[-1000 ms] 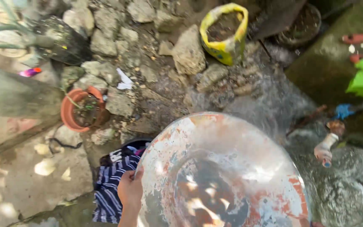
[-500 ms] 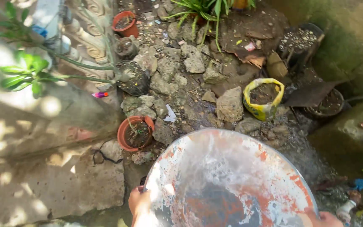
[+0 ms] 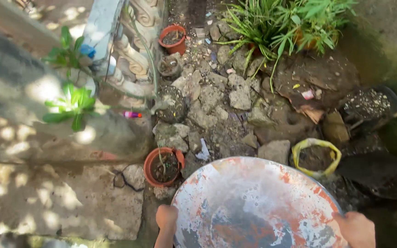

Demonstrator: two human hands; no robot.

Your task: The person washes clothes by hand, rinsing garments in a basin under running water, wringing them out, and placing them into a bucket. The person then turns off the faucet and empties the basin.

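Basin (image 3: pixel 253 202) bottom cropped; left hand (image 3: pixel 167 218), right hand (image 3: pixel 357 228) fingers grasping rim, mostly hidden.

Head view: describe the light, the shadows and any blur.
Head view: hard sun, dappled leaf shadow on the concrete slab; the right edge lies in deep shade; the worn basin, held by the left hand and the right hand, shows pale washed-out glare; the stones are fairly sharp.

Basin (image 3: pixel 253 202) blocks front; pot (image 3: pixel 163 166) crowds left; slab (image 3: pixel 60 202) open.
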